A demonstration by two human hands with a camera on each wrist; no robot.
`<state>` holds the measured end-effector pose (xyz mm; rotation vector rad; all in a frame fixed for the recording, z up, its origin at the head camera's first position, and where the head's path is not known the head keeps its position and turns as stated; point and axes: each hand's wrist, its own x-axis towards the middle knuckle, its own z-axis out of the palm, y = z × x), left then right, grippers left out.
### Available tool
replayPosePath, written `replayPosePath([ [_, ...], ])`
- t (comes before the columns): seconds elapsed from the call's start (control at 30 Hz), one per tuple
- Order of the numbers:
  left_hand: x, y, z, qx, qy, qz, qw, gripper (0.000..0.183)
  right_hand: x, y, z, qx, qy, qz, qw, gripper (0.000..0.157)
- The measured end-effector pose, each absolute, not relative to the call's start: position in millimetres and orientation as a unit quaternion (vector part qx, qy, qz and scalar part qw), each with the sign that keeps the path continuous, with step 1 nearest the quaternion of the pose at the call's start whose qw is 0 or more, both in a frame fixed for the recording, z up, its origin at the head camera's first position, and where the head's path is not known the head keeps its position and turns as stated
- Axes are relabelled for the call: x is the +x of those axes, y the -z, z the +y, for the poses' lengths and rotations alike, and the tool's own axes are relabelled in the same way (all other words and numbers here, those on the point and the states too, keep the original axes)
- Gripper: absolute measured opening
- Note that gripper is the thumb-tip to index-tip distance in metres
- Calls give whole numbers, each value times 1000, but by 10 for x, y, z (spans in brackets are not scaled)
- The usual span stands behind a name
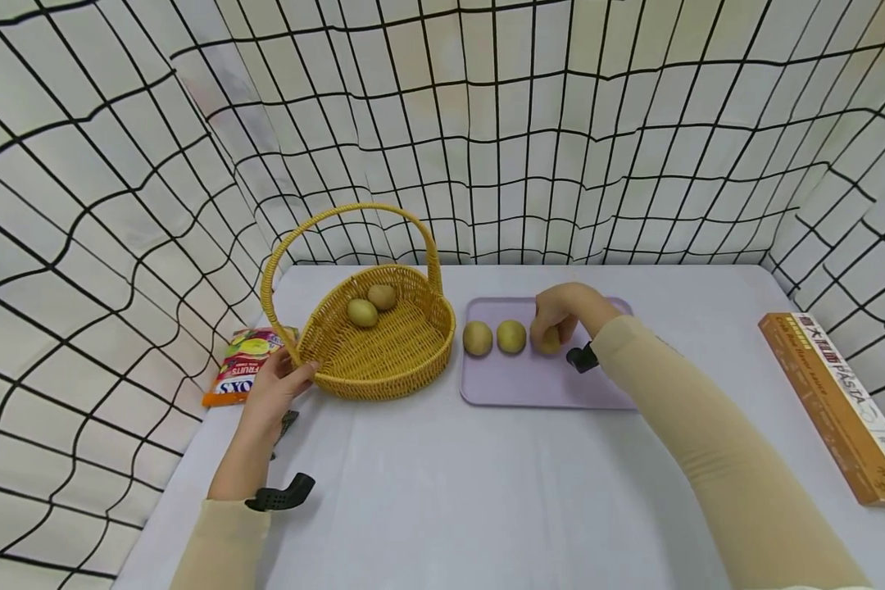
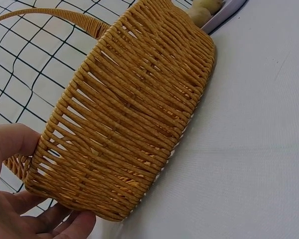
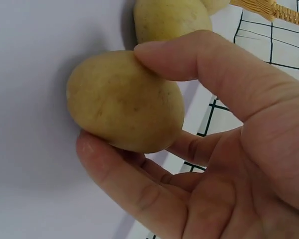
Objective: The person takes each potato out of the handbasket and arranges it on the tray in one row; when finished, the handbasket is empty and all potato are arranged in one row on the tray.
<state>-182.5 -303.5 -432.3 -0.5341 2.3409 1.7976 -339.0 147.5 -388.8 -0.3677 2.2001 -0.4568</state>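
Observation:
A potato (image 3: 124,102) on the lilac tray (image 1: 546,393) is pinched between the thumb and fingers of my right hand (image 1: 558,315). To its left on the tray lie two more potatoes, one in the middle (image 1: 511,337) and one near the tray's left edge (image 1: 477,338). My left hand (image 1: 276,389) grips the yellow wicker basket (image 1: 383,389) at its left end, by the foot of the tall handle (image 1: 354,207). In the left wrist view the thumb lies at the rim, with the fingers under that end. Inside the basket are two potatoes (image 1: 362,312), at the back left.
A red and orange snack packet (image 1: 245,366) lies behind my left hand, partly hidden by the basket. At the far right lies a long pasta box (image 1: 841,406). Black netting (image 1: 479,139) over white cloth encloses the white table (image 1: 442,492) at the back and sides.

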Motion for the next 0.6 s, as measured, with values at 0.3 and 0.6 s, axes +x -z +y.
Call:
replayPosePath([
  [0.3,-1814,4333,-3036,-175,-600,777,74,82,-3382,3960,1488,-140,207,876,413,44],
  [0.6,-1830,4337,-3038,-179,-590,785,65,84,-3392,3996,1519,-125,259,857,427,54],
])
